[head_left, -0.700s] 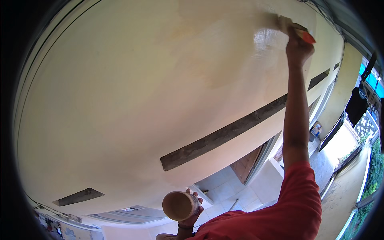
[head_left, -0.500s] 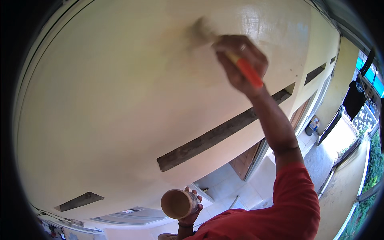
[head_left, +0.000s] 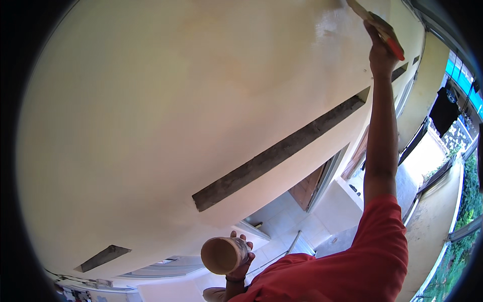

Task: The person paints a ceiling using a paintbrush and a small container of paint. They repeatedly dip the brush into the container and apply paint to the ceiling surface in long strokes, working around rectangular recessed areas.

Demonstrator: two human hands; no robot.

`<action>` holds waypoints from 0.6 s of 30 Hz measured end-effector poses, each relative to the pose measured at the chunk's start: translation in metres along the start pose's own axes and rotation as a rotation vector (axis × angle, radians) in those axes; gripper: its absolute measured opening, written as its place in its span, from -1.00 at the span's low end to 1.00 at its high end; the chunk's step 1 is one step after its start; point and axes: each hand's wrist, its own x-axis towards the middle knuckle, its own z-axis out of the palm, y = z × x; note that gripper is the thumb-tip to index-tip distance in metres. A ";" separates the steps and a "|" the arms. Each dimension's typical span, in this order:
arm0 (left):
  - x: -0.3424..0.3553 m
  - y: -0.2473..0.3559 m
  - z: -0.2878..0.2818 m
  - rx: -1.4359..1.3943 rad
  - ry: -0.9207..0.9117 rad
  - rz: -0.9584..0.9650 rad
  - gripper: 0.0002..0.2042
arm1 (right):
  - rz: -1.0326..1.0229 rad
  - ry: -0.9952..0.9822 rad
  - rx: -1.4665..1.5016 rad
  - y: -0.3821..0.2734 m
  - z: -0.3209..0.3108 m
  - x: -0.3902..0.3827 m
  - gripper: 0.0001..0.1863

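Right hand (head_left: pixel 384 46): grip pinching the brush (head_left: pixel 359 10) by its handle;
Brush position: high by the wall (head_left: pixel 126 126), tip cut off above; contact cannot be told;
Left hand (head_left: pixel 241 270): fingers wrapped round cup (head_left: pixel 220 255), low, mouth showing;
Step, seemingly: brushing on a coat, beside a shiny patch (head_left: pixel 326 26);
Next move calls for: even pressure; cup held level

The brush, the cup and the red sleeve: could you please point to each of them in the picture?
Brush (head_left: pixel 395 49): head view, on the red end of its handle.
Cup (head_left: pixel 220 255): head view, on its inside.
Red sleeve (head_left: pixel 381 216): head view, on the cloth near the hem.
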 end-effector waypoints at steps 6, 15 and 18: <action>0.001 -0.001 -0.005 -0.004 0.008 -0.018 -0.21 | 0.142 -0.274 0.028 -0.050 0.005 -0.096 -0.69; 0.009 0.004 -0.004 -0.002 0.007 -0.052 -0.17 | 0.261 -0.563 0.347 -0.176 -0.023 -0.196 -0.74; 0.009 0.001 0.000 -0.001 0.005 -0.060 -0.16 | 0.312 -0.490 0.383 -0.162 -0.019 -0.178 -0.83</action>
